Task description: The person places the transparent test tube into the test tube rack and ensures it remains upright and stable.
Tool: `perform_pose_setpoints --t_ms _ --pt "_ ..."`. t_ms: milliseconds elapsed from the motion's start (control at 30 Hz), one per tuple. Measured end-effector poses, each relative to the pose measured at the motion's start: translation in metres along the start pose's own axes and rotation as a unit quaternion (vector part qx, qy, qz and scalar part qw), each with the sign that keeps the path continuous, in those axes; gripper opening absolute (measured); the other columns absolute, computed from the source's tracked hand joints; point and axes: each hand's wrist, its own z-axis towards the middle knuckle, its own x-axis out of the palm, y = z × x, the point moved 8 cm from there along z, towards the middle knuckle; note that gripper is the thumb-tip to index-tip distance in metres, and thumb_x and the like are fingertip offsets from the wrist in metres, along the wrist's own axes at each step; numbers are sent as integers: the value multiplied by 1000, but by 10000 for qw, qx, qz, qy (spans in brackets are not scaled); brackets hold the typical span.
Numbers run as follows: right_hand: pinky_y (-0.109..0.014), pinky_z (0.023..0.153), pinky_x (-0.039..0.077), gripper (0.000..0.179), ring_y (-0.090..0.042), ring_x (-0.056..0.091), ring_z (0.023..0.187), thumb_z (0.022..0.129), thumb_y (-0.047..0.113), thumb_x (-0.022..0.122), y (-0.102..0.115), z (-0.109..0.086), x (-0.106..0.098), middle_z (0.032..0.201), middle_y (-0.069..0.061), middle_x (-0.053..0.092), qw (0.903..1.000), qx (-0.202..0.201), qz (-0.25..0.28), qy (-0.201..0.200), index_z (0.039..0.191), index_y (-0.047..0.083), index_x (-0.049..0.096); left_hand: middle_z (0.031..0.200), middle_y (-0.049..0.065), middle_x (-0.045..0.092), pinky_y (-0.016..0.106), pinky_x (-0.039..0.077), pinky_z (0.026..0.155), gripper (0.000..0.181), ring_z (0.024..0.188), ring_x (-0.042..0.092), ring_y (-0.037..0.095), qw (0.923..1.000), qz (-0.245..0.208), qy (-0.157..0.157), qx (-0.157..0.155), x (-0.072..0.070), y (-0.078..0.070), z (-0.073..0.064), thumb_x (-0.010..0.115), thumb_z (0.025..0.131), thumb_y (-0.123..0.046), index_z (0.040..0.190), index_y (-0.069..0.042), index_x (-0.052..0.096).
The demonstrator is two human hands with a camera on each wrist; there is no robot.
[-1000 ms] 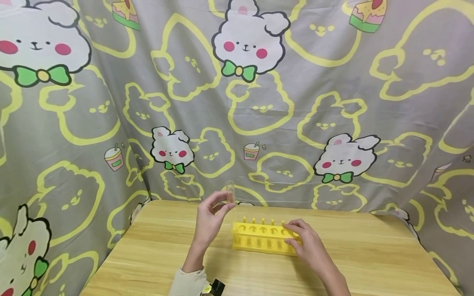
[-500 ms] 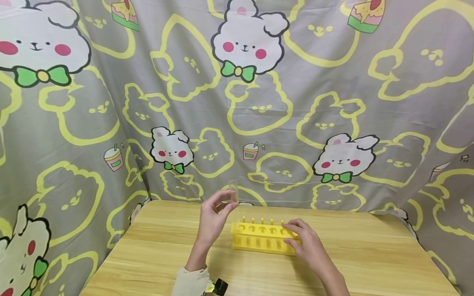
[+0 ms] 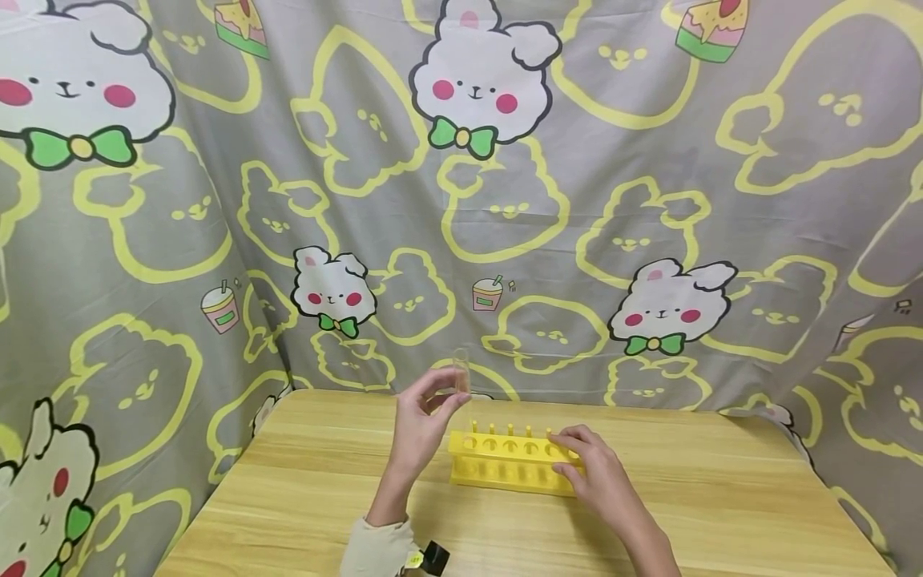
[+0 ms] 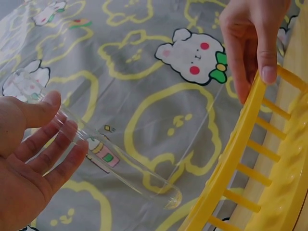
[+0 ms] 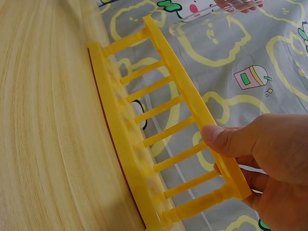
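Note:
A clear glass test tube is pinched near its upper end between the thumb and fingers of my left hand. Its rounded bottom points down, just above the left end of a yellow test tube rack. My right hand grips the rack's right end, thumb on the near side of the top bar and fingers behind it. Round holes and a row of short pegs show along the rack's top. In the right wrist view, the tube is partly cut off at the upper edge.
The rack stands on a light wood table. A grey curtain with rabbit prints hangs behind the table and along its sides. A small black device is strapped at the left sleeve.
My left hand has moved slightly to the right with the test tube, bringing it over the rack's left end. My right hand and the rack have stayed in place.

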Motion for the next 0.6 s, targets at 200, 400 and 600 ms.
perform_pose_setpoints --t_ms 200,400,600 --pt "-40 86 59 41 -22 64 107 81 -3 84 0 0 0 114 -1 65 10000 -14 0 -29 121 4 75 104 15 71 43 62 85 23 94 71 24 10000 -5 12 -2 3 -2 0 76 88 7 109 -2 73" --pt "-39 85 59 42 -21 64 105 80 -3 84 -1 -1 0 113 -1 65 9999 -56 -56 -75 121 4 75 104 15 71 41 62 85 22 93 70 25 9999 -75 38 -56 7 -1 0 77 88 5 109 -2 73" --pt "-39 86 59 43 -21 63 106 81 -3 84 -3 0 1 114 -2 65 10000 30 -52 42 122 3 74 104 16 71 39 62 86 22 93 71 25 9998 -145 93 -59 12 1 -1 77 88 4 109 -1 73"
